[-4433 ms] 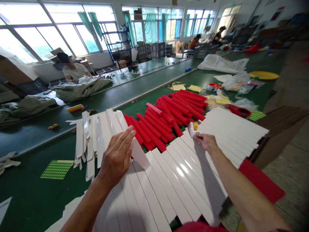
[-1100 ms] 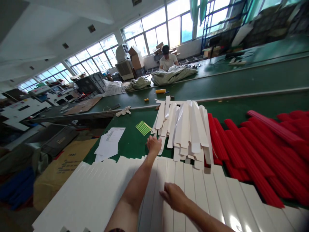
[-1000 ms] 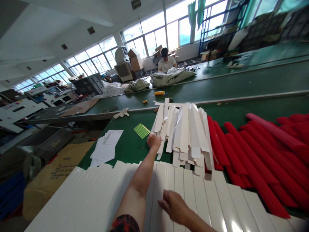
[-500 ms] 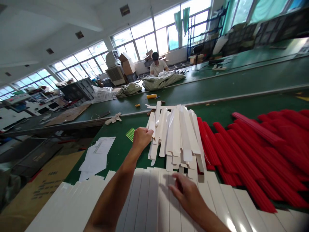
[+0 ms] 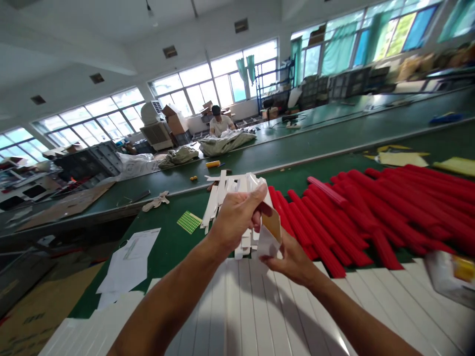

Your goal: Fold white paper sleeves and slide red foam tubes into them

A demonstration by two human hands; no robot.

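Note:
A white carton (image 5: 268, 241) with a brown inside is held up over the table, its open end facing me. Wrapped round its upper part, my left hand (image 5: 237, 215) is closed with the thumb on top. My right hand (image 5: 291, 257) grips the carton's lower right edge between thumb and fingers. Behind the hands lies a pile of flat, narrow white cartons (image 5: 221, 190), partly hidden by them. Below my forearms, long white boxes (image 5: 237, 306) lie side by side in a row.
Many long red ribbed rods (image 5: 334, 222) are heaped on the right. Papers (image 5: 128, 262), a green sticker sheet (image 5: 189, 222) and a glove (image 5: 156, 201) lie left on the green table. A blurred white and yellow object (image 5: 452, 277) is at the right edge. Another person (image 5: 221, 121) sits beyond the tables.
My left hand has moved from the carton pile toward the middle, now with a carton. My right hand has risen from above the white boxes and taken hold of it. The view has turned right.

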